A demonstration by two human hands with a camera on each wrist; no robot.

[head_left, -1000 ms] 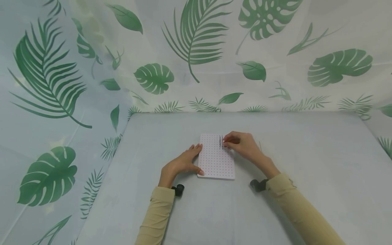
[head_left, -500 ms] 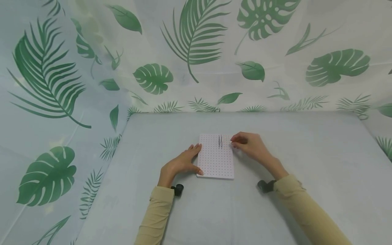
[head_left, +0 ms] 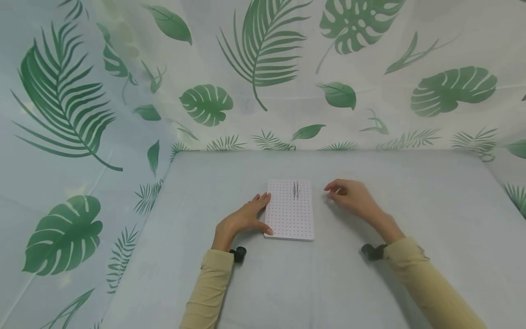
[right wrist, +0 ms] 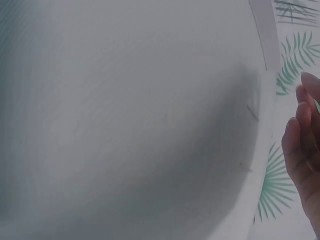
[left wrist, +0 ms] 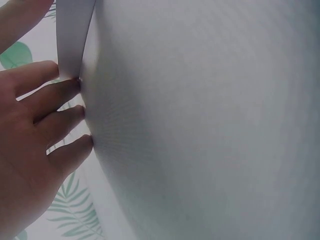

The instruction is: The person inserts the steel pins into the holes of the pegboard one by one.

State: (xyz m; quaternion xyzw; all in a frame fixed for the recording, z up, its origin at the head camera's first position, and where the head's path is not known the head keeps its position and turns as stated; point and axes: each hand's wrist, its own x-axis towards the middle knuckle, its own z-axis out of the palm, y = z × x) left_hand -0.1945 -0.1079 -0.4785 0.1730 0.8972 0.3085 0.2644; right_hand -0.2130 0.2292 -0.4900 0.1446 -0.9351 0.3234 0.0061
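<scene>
A white board (head_left: 289, 219) with a grid of small dots lies flat on the table in the head view. Several thin dark sticks (head_left: 297, 190) stand on its upper right part. My left hand (head_left: 246, 216) rests at the board's left edge, thumb at the near corner and fingers spread; the left wrist view shows fingertips by the board's side (left wrist: 73, 40). To the right of the board, my right hand (head_left: 356, 199) is over the table, fingers loosely bent with nothing visible between them. In the right wrist view a short thin dark piece (right wrist: 253, 114) lies on the table near its fingers.
A pale cloth covers the table (head_left: 431, 196). Behind it and on the left hang white curtains (head_left: 283, 114) printed with green leaves. Black wrist cameras (head_left: 371, 252) sit beside both sleeve cuffs.
My right hand has moved rightward from the standing sticks, off the board and over the table. The left hand and board stay in place.
</scene>
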